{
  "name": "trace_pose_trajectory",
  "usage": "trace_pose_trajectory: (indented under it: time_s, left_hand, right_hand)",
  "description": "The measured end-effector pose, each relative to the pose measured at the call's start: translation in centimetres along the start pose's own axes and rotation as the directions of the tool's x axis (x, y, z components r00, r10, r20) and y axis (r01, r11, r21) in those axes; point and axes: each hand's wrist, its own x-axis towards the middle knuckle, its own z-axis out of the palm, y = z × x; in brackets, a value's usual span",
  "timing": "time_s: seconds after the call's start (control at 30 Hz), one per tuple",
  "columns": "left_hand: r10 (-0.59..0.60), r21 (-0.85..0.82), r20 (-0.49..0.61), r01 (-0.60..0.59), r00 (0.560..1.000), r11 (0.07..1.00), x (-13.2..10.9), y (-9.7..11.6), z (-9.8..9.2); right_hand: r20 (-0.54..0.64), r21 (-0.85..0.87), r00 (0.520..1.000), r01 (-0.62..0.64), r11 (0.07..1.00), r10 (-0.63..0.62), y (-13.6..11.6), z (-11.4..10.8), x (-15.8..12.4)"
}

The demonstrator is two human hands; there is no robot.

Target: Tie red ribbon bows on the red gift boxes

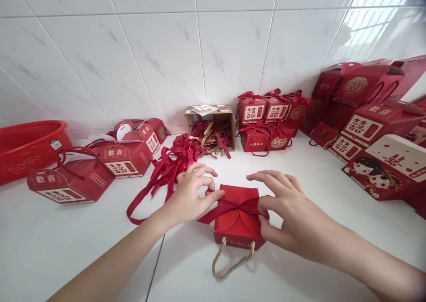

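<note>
A small red gift box (237, 224) with petal-like flaps folded shut on top stands in front of me. A twisted beige cord handle (229, 273) hangs from its near side onto the table. Dark red ribbon (214, 212) crosses the box top and is gathered at the middle. At the box's left edge, my left hand (190, 193) pinches a piece of that ribbon between thumb and curled finger. My right hand (289, 211) is at the right edge, thumb and index finger closed on the ribbon there, other fingers raised.
Loose red ribbons (169, 164) lie in a heap behind my left hand. A cardboard box (229, 124) on its side holds cords. Several ribboned boxes (254, 140) stand against the wall. Larger red boxes (124, 153) are at left, near a red basket (29, 146); more boxes (372, 120) are stacked right.
</note>
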Motion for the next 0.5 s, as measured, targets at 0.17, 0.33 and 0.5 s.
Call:
trace_pose_trajectory:
  time_s: [0.17, 0.33, 0.5]
  left_hand:
    - [0.08, -0.293, -0.073, -0.098, 0.994, 0.951, -0.2, -1.7, 1.0]
    - [0.024, -0.597, -0.037, -0.041, 0.999, 0.801, -0.9, -3.3, 3.4]
    - [-0.095, -0.71, 0.065, 0.113, 0.993, 0.695, -1.2, -4.1, 5.0]
  right_hand:
    - [-0.022, 0.16, 0.998, -0.058, 0.985, 0.062, 0.0, -0.3, 0.2]
    - [0.081, 0.23, 0.993, 0.069, 0.971, -0.09, -0.5, 0.7, 1.1]
    - [0.086, 0.088, 0.991, -0.11, 0.99, 0.102, 3.1, 1.0, -0.8]
